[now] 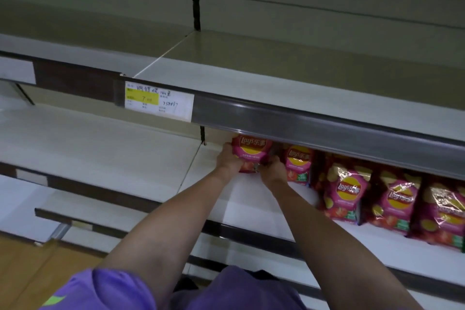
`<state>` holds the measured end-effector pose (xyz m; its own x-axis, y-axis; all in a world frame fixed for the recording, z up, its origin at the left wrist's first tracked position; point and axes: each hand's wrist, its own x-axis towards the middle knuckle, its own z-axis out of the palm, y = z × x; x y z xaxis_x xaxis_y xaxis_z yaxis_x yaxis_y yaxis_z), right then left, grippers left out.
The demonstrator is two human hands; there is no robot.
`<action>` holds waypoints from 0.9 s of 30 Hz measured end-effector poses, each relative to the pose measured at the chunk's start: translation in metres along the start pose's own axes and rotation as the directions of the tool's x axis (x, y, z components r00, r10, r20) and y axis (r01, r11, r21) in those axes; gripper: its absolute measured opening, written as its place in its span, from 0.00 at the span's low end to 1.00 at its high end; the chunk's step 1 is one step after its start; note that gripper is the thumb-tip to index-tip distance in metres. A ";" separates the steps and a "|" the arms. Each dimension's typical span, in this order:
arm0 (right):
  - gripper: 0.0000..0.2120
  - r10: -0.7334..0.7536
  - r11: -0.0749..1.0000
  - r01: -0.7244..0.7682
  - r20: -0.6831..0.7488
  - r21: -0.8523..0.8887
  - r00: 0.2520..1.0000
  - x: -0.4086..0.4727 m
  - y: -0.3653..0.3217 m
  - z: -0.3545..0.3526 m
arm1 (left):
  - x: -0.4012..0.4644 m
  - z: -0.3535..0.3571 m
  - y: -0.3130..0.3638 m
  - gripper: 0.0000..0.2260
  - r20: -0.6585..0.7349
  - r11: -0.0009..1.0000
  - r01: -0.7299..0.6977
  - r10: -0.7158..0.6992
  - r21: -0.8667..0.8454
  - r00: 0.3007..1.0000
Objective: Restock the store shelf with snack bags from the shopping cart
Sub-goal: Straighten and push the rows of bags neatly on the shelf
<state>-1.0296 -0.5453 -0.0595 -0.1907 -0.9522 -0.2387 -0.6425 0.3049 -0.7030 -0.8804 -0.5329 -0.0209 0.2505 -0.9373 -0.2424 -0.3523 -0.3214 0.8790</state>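
My left hand (227, 161) and right hand (270, 171) gripped one snack bag (251, 151); released crookedly, it might topple onto its neighbour (298, 162).

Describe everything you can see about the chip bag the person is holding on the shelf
The held chip bag is a glossy pink-red plastic Lay's pack with a yellow circle logo and a tomato picture low down. It stands roughly upright toward the back of the middle shelf, its top hidden under the upper shelf's rail. The left hand grips its left side, the right hand its lower right corner.
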 end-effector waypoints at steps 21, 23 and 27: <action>0.05 -0.365 0.926 0.357 0.524 0.120 0.770 -0.078 -0.002 0.016 | -0.149 -0.021 -0.050 0.09 -0.405 0.878 0.289 -0.439 -0.380 0.802; 0.06 -0.412 0.899 0.412 0.600 0.146 0.686 -0.119 -0.001 0.020 | -0.195 -0.020 -0.067 0.07 -0.462 0.851 0.312 -0.498 -0.421 0.734; 0.05 -0.479 0.825 0.529 0.744 0.200 0.465 -0.212 0.016 0.025 | -0.311 -0.012 -0.098 0.07 -0.530 0.773 0.380 -0.629 -0.509 0.569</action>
<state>-0.9805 -0.3380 -0.0368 0.7715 -0.5747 -0.2731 -0.4823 -0.2483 -0.8401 -0.9130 -0.2079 -0.0266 0.8420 -0.2596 -0.4729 0.2819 -0.5358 0.7959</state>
